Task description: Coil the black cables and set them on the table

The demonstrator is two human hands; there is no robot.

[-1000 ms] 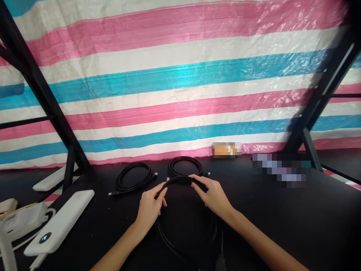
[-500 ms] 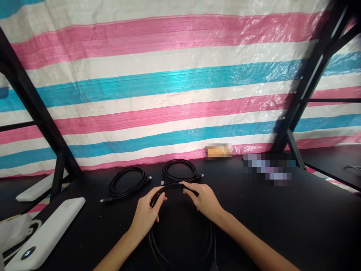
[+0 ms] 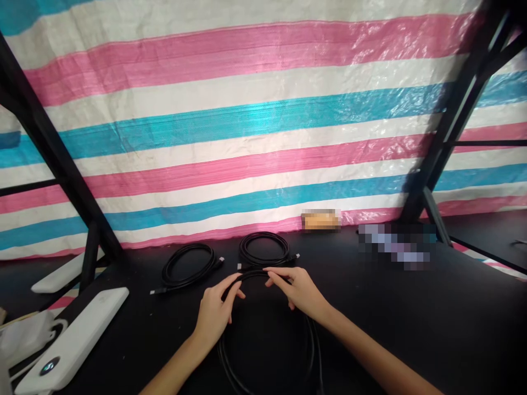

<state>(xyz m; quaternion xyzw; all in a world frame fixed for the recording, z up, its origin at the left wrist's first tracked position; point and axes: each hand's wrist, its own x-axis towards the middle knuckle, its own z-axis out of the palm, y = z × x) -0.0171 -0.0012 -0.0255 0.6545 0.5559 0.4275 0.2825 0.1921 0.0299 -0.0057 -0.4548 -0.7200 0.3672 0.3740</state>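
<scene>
A black cable (image 3: 267, 351) lies in a large loop on the black table (image 3: 411, 329) in front of me. My left hand (image 3: 216, 315) pinches the loop's far arc on the left, fingers closed around the strands. My right hand (image 3: 298, 291) grips the same arc on the right, fingers curled over it. Beyond my hands lie two other coiled black cables: one (image 3: 187, 266) to the left and one (image 3: 263, 249) straight ahead, both with connectors sticking out.
A white power bank (image 3: 74, 343) with a lit indicator lies at the left, with another white slab (image 3: 61, 274) behind it and white cabling at the far left. Black frame struts (image 3: 53, 153) rise at both sides. A striped tarp (image 3: 263, 109) backs the table.
My hands have shifted little; the left hand's fingers slid slightly along the cable arc. The view itself has moved a bit between frames.
</scene>
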